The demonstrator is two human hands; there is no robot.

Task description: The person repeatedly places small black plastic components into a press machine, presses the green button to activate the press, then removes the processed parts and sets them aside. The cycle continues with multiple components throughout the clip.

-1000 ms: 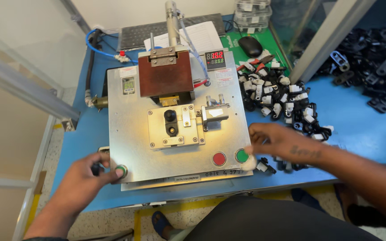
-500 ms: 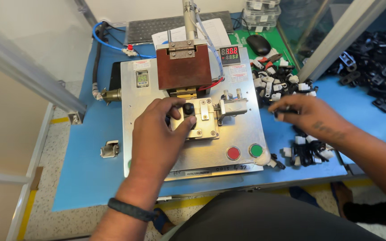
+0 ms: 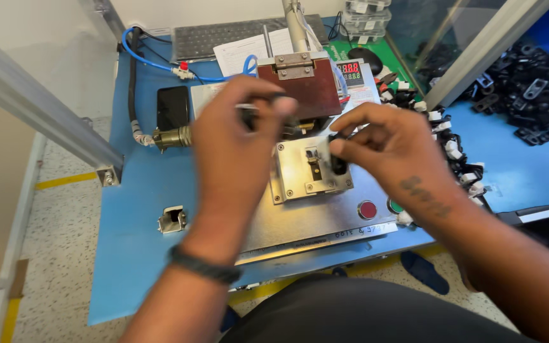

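My left hand (image 3: 236, 149) is raised in front of the brown press block (image 3: 303, 89), its fingertips pinching a small dark part (image 3: 252, 113). With its fingers, my right hand (image 3: 392, 146) holds a small black part (image 3: 338, 160) against the right side of the small steel fixture plate (image 3: 300, 181). A dark slot (image 3: 314, 166) shows in the middle of that fixture. The fixture sits on the press machine's large metal base plate (image 3: 312, 222). Below my right hand are a red button (image 3: 367, 209) and a partly hidden green button (image 3: 394, 205).
A heap of black and white small parts (image 3: 455, 149) lies right of the machine on the blue mat (image 3: 138, 209). A phone (image 3: 173, 107), keyboard (image 3: 236, 35), red digital readout (image 3: 351, 68) and a small metal bracket (image 3: 173, 219) are around. More black parts (image 3: 535, 95) lie behind a glass panel.
My left hand went from the base plate's left button to the fixture, then rose pinching a dark part. My right hand came from the parts heap to the fixture with a black part.
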